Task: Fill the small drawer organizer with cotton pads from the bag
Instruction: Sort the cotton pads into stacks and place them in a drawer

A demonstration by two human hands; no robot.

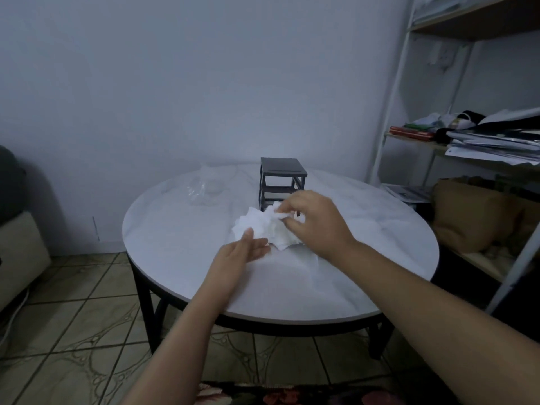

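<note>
The cotton pads (257,226) lie in a loose white heap on the table (350,273), directly under and between the fingers of both hands. The right hand (315,223) has its thumb and curled fingers pinching one pad at the top of the heap. The left hand (245,249) is flat, its straight fingers resting against the heap's near side. The pads look feather-light, soft and fluffy, likely to cling together and scatter, so they are best taken by an edge in a light pinch or scooped in small stacks. Just beyond the right fingertips stands the drawer organizer (282,176), dark, boxy, hard plastic with open slots. The bag (204,188), thin, clear and crinkled, lies well beyond the left fingertips.
</note>
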